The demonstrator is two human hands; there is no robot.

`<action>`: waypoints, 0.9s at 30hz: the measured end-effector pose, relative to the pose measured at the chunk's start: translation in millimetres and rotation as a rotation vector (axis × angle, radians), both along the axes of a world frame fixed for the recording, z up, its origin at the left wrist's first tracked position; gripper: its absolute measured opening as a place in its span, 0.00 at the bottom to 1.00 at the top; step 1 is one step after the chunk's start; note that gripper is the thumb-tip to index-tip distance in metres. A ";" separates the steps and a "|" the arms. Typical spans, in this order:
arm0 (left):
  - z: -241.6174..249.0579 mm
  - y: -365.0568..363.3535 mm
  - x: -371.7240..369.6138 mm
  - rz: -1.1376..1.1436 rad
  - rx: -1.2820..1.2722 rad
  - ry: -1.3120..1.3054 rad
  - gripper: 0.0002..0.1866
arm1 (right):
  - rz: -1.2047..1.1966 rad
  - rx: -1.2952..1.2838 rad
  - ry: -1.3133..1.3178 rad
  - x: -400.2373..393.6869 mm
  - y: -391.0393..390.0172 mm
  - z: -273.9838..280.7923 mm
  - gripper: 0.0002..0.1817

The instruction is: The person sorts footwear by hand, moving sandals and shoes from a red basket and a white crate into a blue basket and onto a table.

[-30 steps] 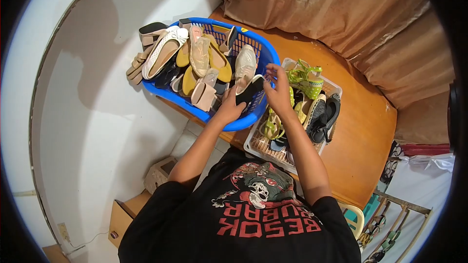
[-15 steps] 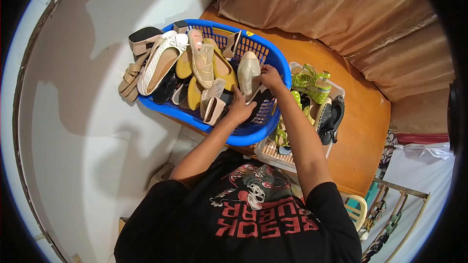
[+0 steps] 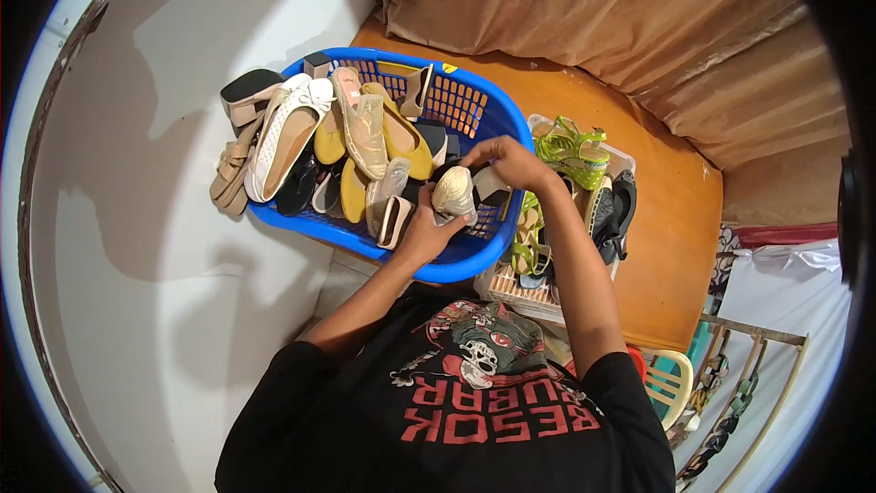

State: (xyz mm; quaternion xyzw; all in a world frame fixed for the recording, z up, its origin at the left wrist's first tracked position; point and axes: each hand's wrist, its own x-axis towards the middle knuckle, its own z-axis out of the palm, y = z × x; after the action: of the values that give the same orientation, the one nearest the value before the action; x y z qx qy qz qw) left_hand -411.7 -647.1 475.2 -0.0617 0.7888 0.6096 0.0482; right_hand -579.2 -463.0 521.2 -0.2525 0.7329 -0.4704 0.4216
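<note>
One held shoe (image 3: 453, 190), two hands (image 3: 429, 233), two baskets (image 3: 507, 114)

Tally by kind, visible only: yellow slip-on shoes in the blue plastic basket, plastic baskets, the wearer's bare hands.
Yellow slip-on shoes: 3
Plastic baskets, one blue plastic basket and one whitish plastic basket: 2
Bare hands, left hand and right hand: 2
Total: 7
</note>
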 end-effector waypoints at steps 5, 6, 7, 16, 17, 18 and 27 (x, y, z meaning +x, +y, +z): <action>0.8 -6.3 -2.6 -0.036 -0.066 -0.046 0.44 | -0.127 0.344 0.708 -3.3 -3.4 -19.0 0.26; 5.6 -1.7 0.0 0.026 -0.069 0.009 0.42 | -0.013 0.444 0.553 -2.8 -9.2 -8.2 0.27; 8.1 0.5 0.6 0.089 -0.072 0.063 0.41 | 0.099 0.538 0.395 -2.6 -13.6 -2.2 0.28; 7.0 -7.9 4.2 0.095 0.258 0.160 0.30 | -0.312 0.131 -0.339 -12.2 -2.0 -10.2 0.20; 5.2 -8.5 5.8 -0.003 0.267 0.256 0.31 | -0.311 0.127 -0.321 -10.2 -2.7 -11.4 0.19; 8.9 -10.4 8.2 -0.083 0.177 0.270 0.32 | -0.311 0.126 -0.324 -9.2 -5.5 -15.9 0.19; 34.2 -21.3 19.4 -0.137 -0.014 0.234 0.31 | 0.076 0.696 0.584 -5.7 -39.5 -91.6 0.29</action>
State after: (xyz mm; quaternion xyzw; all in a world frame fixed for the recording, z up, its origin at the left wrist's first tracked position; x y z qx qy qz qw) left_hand -392.3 -668.4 509.4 0.0637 0.7957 0.6023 -0.0030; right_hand -584.9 -502.5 429.6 -0.2446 0.9258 -0.0895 0.2740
